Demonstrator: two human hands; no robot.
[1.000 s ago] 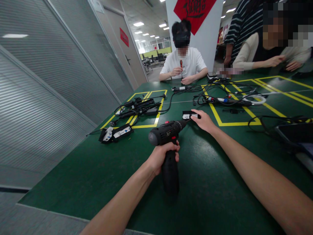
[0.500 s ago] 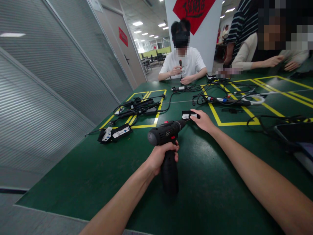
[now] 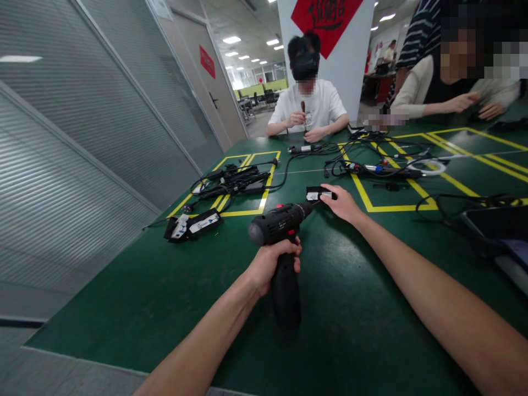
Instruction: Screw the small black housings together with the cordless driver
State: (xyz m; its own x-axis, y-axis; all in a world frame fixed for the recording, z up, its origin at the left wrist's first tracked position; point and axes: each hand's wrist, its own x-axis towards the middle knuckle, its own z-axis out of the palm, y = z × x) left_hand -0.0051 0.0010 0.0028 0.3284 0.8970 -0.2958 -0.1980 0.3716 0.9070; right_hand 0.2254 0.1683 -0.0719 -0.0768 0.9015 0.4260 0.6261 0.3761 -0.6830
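My left hand is wrapped round the grip of a black cordless drill, which points forward and to the right. The drill's tip ends right beside a small black case with a white inside. Fingers of my right hand close on the right end of that case and hold it at the table. Whether the bit touches the case is too small to tell. On the left lie two similar black pieces with white insides, beside tangled black cables.
Black cables and adapters lie in a yellow-taped area of the green table. More cables and a rod-like tool lie at the right. A dark device stands at the right edge. Across the table sits a person holding a screwdriver.
My hands, the drill and the small case stay almost still. In the background at the right, a standing person in a striped top has shifted slightly.
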